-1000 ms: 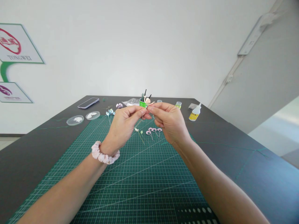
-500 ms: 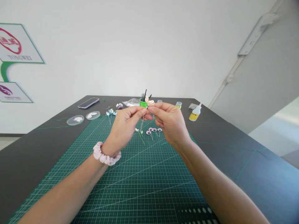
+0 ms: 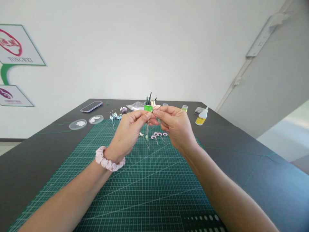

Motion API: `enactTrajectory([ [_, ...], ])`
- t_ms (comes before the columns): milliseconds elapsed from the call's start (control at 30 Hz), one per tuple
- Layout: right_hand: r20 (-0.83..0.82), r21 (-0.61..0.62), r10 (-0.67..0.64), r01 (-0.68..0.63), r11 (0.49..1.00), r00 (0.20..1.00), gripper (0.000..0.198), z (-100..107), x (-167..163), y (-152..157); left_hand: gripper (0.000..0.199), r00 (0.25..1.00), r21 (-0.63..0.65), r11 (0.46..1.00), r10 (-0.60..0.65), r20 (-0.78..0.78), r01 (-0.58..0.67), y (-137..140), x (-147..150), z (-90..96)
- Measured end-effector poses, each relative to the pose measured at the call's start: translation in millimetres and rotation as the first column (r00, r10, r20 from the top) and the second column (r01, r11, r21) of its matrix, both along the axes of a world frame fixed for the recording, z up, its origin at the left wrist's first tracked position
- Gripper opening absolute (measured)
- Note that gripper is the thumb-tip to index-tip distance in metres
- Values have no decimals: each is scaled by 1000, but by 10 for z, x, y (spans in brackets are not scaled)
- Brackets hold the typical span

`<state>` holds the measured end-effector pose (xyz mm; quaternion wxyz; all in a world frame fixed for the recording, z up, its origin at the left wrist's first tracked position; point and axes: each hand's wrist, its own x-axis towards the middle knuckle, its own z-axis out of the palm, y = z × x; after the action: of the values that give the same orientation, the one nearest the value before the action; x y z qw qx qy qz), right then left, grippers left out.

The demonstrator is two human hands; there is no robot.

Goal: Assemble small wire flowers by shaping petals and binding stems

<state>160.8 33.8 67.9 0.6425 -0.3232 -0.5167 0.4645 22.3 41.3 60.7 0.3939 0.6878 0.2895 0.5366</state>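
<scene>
Nearest, at lower right, a dark perforated template [image 3: 202, 222] on the green cutting mat [image 3: 145, 187], with a broad gridded stretch toward the middle as room for lowering or turning the wrists. Farther in, fingers of left hand [image 3: 126, 130] and right hand [image 3: 175, 127] pinched narrow, tips almost meeting at the base of the pale peach flower [image 3: 155, 105], held above the mat's far part; exact contact too small to tell. Looks very light, with thin petals likely soft and quick to crease; best taken by base or stem, without squeezing the petals. Below the pinch, a thin pale strip [image 3: 147, 129], probably limp and easy to snag. Beyond, pink-purple wired petals [image 3: 159, 134], seemingly fragile. Then a glue bottle [image 3: 201, 117] well to the right and a green tub [image 3: 148, 108] behind the flower, limiting forward reach. Last, the dark surface's [image 3: 217, 135] far edge, before the pale wall [image 3: 145, 48].
</scene>
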Motion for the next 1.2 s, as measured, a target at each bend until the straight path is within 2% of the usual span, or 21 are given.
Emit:
enactTrajectory([
  [233,-4,5,24,-24,1000,1000,9,0,7,16,21,995,-70,996,-54,83,59,-17,26,-1],
  [800,28,11,15,-15,1000,999,7,-10,23,27,29,978,-160,973,-145,150,169,-48,55,48],
  [1200,-2,12,143,-143,990,990,12,-24,57,30,31,958,-266,929,-207,200,256,-49,49,38],
])
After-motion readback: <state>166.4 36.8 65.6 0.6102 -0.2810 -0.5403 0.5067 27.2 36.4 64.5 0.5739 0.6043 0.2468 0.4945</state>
